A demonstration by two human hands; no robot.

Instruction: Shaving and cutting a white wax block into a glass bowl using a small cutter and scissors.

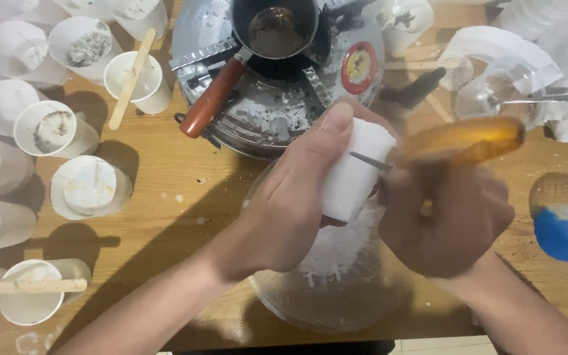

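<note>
A round clear bowl dusted with white shavings sits on the wooden table, and both hands work just above it. The left hand is wrapped around a white wax block, thumb pressed on its top end; the block's long axis tilts from lower left up to upper right. The right hand is fisted around an amber-handled tool (blurred), whose thin metal tip touches the block's right face. So the block lies directly left of the right hand, level with the tip
</note>
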